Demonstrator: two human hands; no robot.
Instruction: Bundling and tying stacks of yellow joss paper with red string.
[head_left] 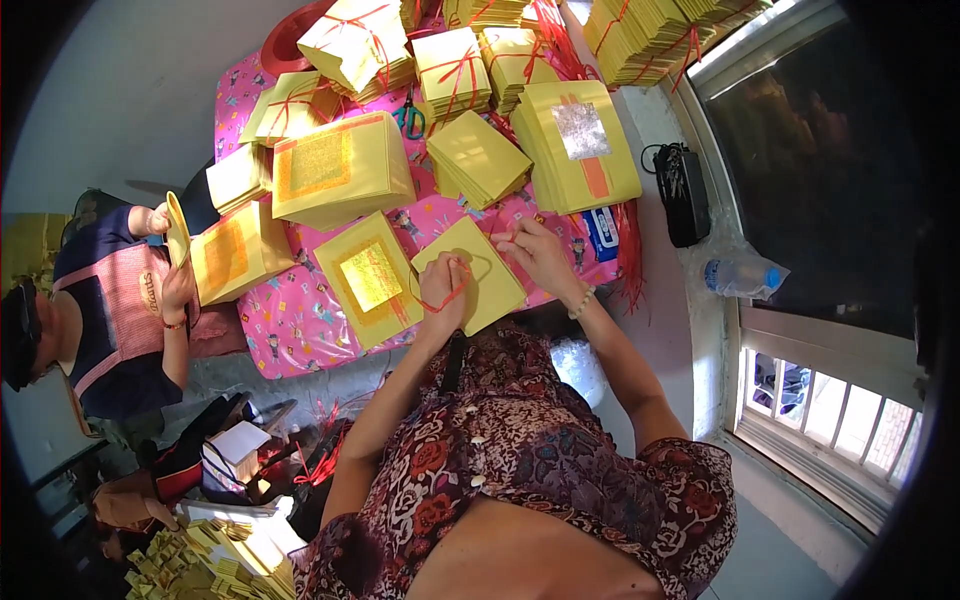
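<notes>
A small stack of yellow paper (500,300) lies at the table's near edge, under my two hands. My left hand (445,285) is closed on a red string (447,300), which hangs in a loop by the wrist. With fingers pinched, my right hand (538,258) holds another part of red string over the stack's upper right corner. Their fingers partly hide how the string runs between them. Just left of my left hand lies a yellow stack with a gold foil square (370,280).
More paper stacks, several tied with red string, crowd the pink patterned tablecloth (315,335). Teal-handled scissors (410,120) lie among them. A blue-and-white box (601,235) sits near the right edge. At the left, a co-worker (110,300) holds yellow paper. A plastic bottle (742,276) lies by the window.
</notes>
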